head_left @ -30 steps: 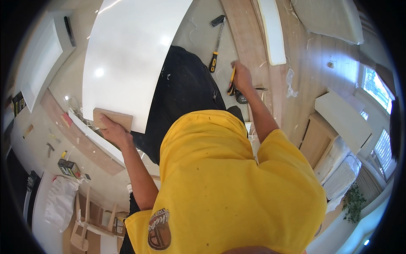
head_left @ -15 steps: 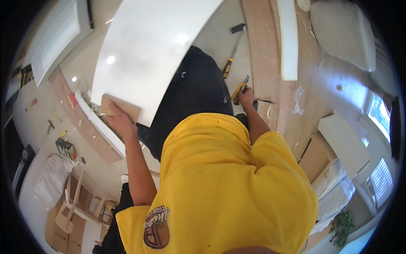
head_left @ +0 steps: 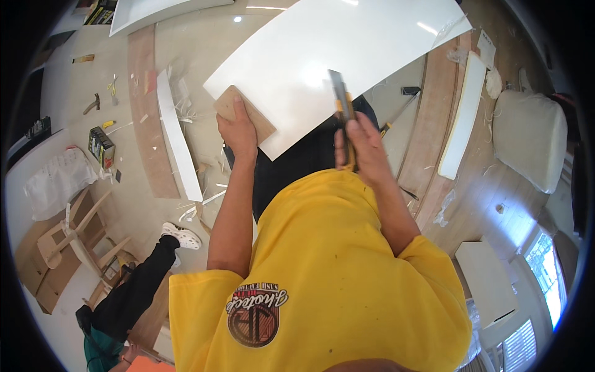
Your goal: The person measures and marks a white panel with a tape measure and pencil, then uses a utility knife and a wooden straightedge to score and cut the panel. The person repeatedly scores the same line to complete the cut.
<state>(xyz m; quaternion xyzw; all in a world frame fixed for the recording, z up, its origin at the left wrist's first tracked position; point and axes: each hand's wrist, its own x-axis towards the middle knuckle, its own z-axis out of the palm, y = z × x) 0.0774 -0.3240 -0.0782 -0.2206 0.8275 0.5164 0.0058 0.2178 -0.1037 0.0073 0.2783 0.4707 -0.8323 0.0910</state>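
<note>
A large white panel point(head_left: 291, 68) lies across my dark-trousered legs. At its near left corner my left hand point(head_left: 238, 131) is closed on a flat wooden block point(head_left: 255, 116), thumb on top, with the block against the panel. My right hand point(head_left: 367, 146) is wrapped round a yellow-and-black utility knife point(head_left: 341, 99), slightly smeared by motion. The knife points away from me, over or just above the panel's near edge. How far its blade is out, I cannot tell.
Wooden boards point(head_left: 427, 118) and white strips point(head_left: 180, 139) flank me. A long-handled tool point(head_left: 410, 91) with a black head lies right. A hammer point(head_left: 92, 104), scissors point(head_left: 113, 90) and a box point(head_left: 101, 147) lie left. A person's leg point(head_left: 139, 288) extends at lower left.
My right hand has brought the utility knife up from beside my right leg to the panel's near edge. The view has turned, and more of the person at lower left shows.
</note>
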